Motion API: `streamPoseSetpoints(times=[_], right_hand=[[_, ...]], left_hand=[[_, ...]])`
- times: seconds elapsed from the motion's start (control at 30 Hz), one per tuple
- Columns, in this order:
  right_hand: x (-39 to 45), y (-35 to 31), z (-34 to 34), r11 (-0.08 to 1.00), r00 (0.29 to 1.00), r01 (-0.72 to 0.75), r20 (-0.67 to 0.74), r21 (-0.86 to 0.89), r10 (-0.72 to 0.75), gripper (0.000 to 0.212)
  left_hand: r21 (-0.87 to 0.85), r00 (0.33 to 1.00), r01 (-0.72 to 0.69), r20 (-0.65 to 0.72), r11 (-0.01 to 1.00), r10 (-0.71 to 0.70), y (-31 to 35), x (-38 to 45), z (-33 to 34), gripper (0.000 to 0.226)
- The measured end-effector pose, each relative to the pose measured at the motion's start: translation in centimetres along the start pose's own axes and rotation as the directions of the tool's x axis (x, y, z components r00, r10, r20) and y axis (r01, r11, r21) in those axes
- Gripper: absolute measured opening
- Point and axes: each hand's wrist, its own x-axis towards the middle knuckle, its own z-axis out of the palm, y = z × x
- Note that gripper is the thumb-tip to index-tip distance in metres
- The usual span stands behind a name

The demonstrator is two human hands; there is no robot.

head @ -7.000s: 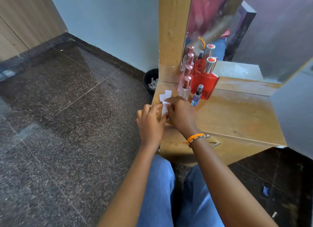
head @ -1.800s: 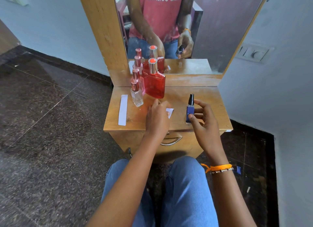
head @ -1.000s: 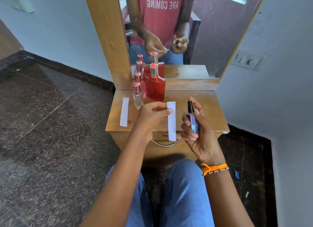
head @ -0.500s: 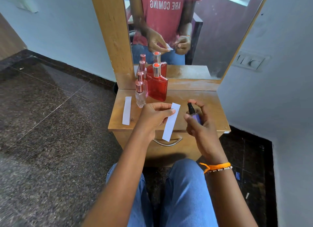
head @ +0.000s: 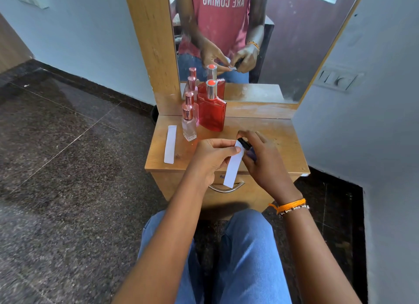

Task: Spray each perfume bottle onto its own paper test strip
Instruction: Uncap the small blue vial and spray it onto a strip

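My left hand (head: 210, 158) pinches the top of a white paper strip (head: 233, 169), which hangs down over the table's front edge. My right hand (head: 266, 165) grips a small blue spray bottle (head: 248, 148) with a black nozzle; the nozzle sits right against the strip's top end. A second white strip (head: 170, 144) lies flat on the left of the wooden table (head: 278, 135). A large red perfume bottle (head: 212, 109) stands at the back, with a clear pink bottle (head: 188, 126) and another pink bottle (head: 192, 106) beside it.
A mirror (head: 260, 42) rises behind the table and reflects the bottles and both hands. A metal drawer handle (head: 226, 188) sits below the table's front edge. A wall switch plate (head: 339, 80) is on the right. A dark bin (head: 154, 115) stands behind the table's left side.
My right hand has brought the blue bottle left until its nozzle meets the strip's top. My left hand has tilted and held the strip closer to it.
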Motion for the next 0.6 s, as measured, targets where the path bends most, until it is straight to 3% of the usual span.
streamPoseSetpoints(times=[0.6], right_hand=[[-0.24,0.81,0.62,0.995,0.995,-0.097,-0.036,0.010,0.097,0.044]], left_hand=[[0.048,0.999,0.015,-0.032,0.999,-0.013,-0.32,0.28,-0.27,0.011]])
